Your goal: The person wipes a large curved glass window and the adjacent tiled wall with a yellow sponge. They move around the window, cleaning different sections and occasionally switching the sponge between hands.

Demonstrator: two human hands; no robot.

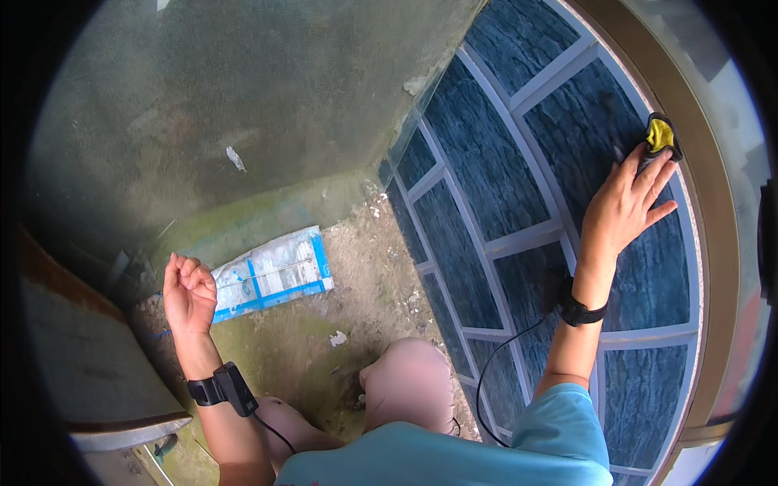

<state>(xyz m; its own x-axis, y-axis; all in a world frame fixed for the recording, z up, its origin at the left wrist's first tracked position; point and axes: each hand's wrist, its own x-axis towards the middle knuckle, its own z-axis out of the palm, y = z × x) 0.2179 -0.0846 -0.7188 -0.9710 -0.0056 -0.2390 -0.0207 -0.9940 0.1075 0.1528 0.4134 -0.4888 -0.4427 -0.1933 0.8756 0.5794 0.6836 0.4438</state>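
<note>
A yellow cloth with a dark edge (661,135) lies under the fingertips of my right hand (626,197), pressed to the upper edge of a wall of dark blue stone-look tiles (480,152) with pale joints. The hand is flat, its fingers spread, and the thumb side rests near the tile. My left hand (190,291) is raised to the left, palm up with the fingers curled in, holding nothing that I can see. Each wrist wears a black strap, with a black cable running from it.
A brown frame (699,152) borders the tiles on the right. A white bag with blue bands (273,273) lies on the dirty floor (364,304) by a grey-green wall (243,91). A large grey object with a rusty rim (91,352) stands at the left.
</note>
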